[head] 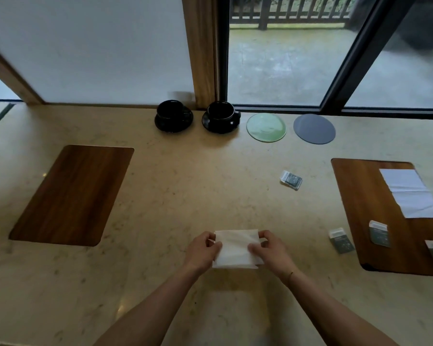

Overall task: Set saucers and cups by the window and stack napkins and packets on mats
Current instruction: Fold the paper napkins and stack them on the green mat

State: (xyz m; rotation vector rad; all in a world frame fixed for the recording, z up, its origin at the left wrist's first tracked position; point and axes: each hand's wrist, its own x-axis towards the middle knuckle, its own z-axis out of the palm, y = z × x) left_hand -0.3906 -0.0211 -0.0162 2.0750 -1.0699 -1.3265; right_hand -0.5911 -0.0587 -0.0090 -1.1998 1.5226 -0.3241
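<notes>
Head view: my left hand [205, 250] and right hand [269, 248] each pinch a side of the napkin [235, 248], probably squaring it for the bare left mat [73, 196].

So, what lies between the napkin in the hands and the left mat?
Only bare countertop, in the head view. Both hands hold the napkin; nothing lies between it and the left mat.

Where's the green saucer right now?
The green saucer lies empty by the window, between the right black cup and saucer and the grey saucer.
</notes>
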